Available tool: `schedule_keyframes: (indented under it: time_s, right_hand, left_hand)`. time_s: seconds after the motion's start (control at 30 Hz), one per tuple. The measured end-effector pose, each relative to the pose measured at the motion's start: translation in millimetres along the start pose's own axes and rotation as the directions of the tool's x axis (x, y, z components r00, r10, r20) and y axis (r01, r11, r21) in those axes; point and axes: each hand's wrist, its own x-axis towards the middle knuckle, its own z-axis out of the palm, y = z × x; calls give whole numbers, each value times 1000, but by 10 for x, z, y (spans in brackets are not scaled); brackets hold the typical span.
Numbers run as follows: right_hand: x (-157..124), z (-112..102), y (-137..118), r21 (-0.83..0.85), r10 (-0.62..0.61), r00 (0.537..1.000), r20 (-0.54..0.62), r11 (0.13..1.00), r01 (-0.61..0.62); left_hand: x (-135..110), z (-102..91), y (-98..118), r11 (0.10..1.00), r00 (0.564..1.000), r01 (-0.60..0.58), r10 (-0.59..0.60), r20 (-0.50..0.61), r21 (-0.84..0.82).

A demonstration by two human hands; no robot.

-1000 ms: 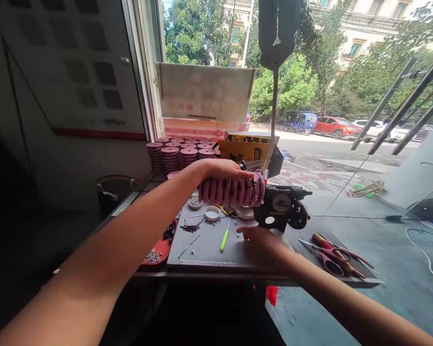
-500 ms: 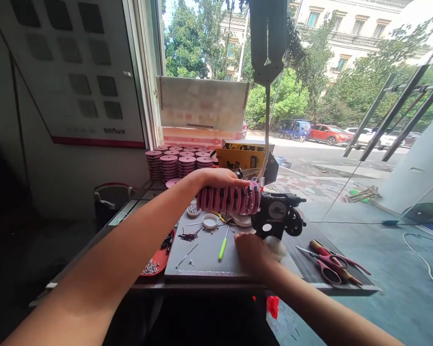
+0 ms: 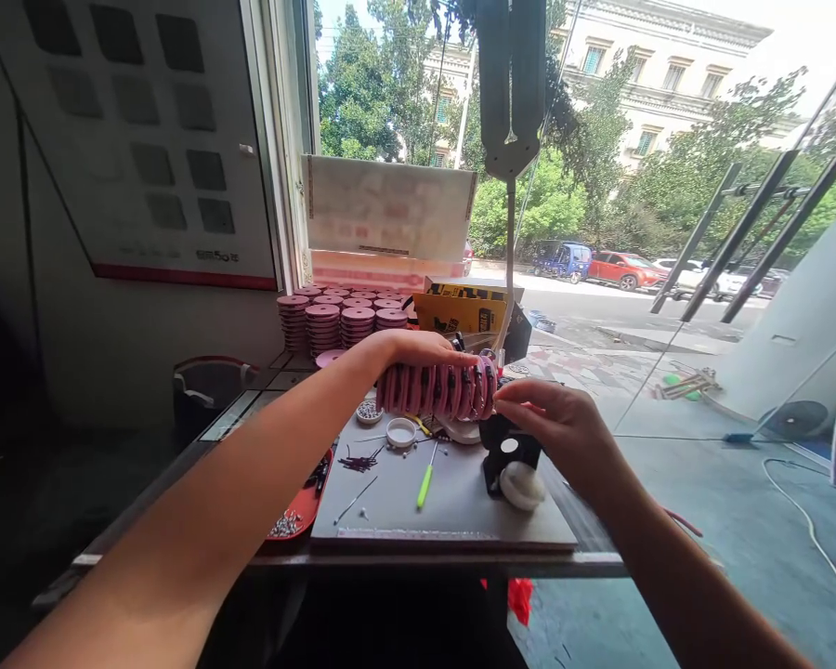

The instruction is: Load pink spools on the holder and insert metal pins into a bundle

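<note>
My left hand is closed over a row of pink discs held on edge above the board, with small black pieces between them. The thumb lies along the top, and the wrapped fingers are mostly hidden. At the row's right end, my right hand makes a pinch with thumb and forefinger; whatever is between the tips is too small to name. Behind and below that hand stands a black hand-cranked machine, partly covered by it. A green-handled tool lies on the grey board below the discs.
Stacks of pink discs stand at the back left beside a yellow box. White dish, dark strips and a red tray of small metal parts lie around the left of the board. A large window opens ahead.
My right hand has risen from beside the machine's base to the right end of the disc row. The left hand keeps its hold on the discs; the view has shifted slightly.
</note>
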Motion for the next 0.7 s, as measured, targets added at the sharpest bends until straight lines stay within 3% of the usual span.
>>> schedule_keyframes:
  time_s: [0.33,0.7]
  right_hand:
    - [4,39,112,55,101,994,-39,994,-98]
    - [11,80,211,124,120,993,1,985,-119]
  left_hand:
    - [29,-18,-1,999,999,31,-30,30,-42]
    - [15,-24,16,998,999,33,-32,23,-47]
